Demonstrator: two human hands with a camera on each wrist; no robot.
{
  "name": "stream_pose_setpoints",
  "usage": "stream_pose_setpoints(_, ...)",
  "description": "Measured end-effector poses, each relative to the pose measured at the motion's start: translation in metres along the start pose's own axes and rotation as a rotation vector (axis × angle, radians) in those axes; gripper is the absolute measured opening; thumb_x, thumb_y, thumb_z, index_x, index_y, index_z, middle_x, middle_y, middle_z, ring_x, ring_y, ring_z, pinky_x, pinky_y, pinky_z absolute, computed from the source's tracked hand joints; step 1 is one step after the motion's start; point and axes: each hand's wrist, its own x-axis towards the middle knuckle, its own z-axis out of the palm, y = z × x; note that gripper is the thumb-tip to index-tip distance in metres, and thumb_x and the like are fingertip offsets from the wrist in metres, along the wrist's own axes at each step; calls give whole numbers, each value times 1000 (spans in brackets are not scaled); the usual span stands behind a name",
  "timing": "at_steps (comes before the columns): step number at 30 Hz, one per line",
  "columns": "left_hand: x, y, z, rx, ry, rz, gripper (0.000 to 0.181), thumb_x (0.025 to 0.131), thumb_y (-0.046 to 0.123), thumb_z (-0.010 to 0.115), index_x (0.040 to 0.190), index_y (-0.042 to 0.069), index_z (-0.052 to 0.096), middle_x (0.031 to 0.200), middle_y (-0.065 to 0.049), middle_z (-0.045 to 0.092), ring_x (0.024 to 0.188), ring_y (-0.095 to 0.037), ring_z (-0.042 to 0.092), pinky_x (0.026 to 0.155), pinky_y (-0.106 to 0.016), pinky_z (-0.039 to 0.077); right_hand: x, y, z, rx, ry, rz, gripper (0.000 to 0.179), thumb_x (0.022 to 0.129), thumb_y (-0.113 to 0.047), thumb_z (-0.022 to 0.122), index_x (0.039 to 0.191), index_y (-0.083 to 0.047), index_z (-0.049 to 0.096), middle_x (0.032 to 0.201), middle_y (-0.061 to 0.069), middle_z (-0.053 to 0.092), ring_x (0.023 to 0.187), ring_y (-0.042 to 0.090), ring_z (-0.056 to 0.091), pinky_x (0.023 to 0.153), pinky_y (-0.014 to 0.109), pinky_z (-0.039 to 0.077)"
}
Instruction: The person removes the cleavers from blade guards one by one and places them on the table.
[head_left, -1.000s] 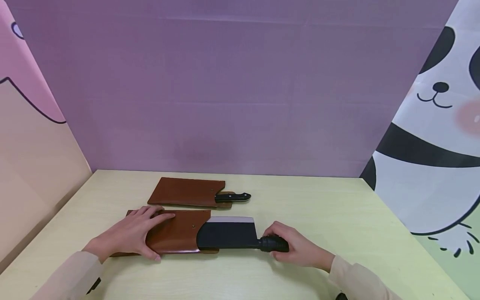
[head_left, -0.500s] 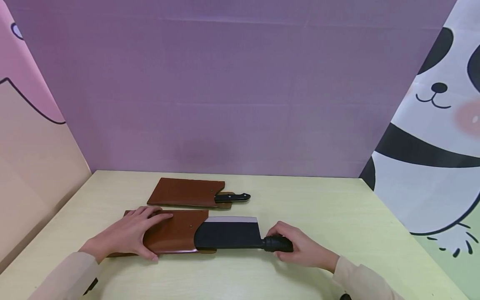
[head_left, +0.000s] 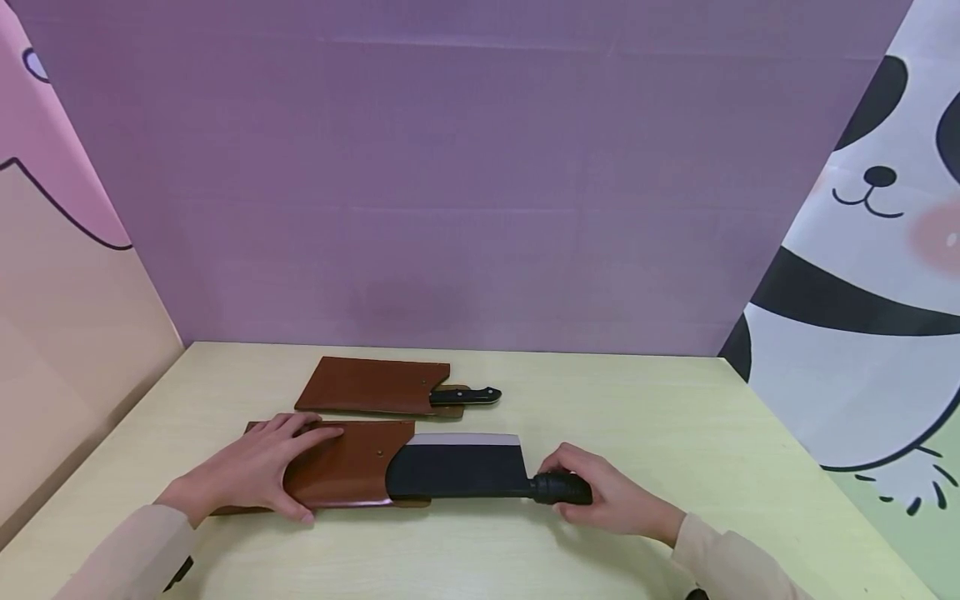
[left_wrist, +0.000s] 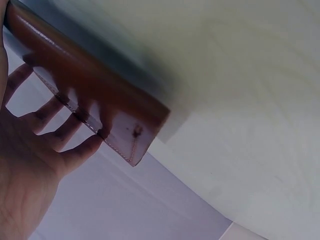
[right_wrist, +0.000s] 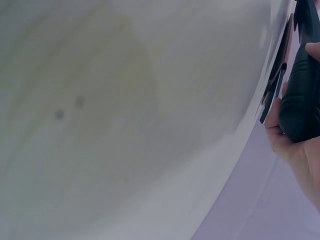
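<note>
At far left, a pale pink wall panel with black outlines (head_left: 67,283) stands beyond the slanting left edge of the cream wood-grain tabletop (head_left: 675,433). A beige sleeve (head_left: 123,554) slants inward to the left hand (head_left: 251,471), well in from that edge. Its fingers are spread wide over a flat, stitched, reddish-brown leather sheath (head_left: 345,467), the thumb by the near edge and the other fingertips toward the far one.

Just beyond, a narrow gap away, lies a second brown leather sheath with a notched mouth (head_left: 367,385), parallel to the far tabletop edge and set in from it. A slim black riveted knife handle (head_left: 468,396) sticks out of it to the right.

From the nearer sheath's mouth reaches a broad black rectangular cleaver blade with a bright strip along its far side (head_left: 461,471); its left part is inside the leather, its square right end outside. Its black ridged handle (head_left: 557,488) runs right, into the right hand (head_left: 607,500), whose fingers and thumb are wrapped round it. Right of this hand, a broad stretch of tabletop gives room out to the slanting right edge, where a wall with a black-and-white panda picture (head_left: 862,250) rises.
</note>
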Motion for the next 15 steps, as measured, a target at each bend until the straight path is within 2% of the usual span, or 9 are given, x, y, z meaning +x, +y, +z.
stream_pose_setpoints(8,-1,-2,2,-8,-4,3,100,53,80,62,135,27,43,131,-9,42,118,-35,42,87,-59,38,-4,1,-1,8,3,9,37,68,11,67,100,-3,53,90,6,57,78,15,53,70,24,45)
stream_pose_setpoints(15,-2,-6,3,-7,19,7,100,52,80,63,136,29,43,131,-8,43,118,-33,43,85,-59,39,-6,1,-4,10,9,8,39,68,13,67,100,-3,53,90,5,57,79,14,53,71,24,44)
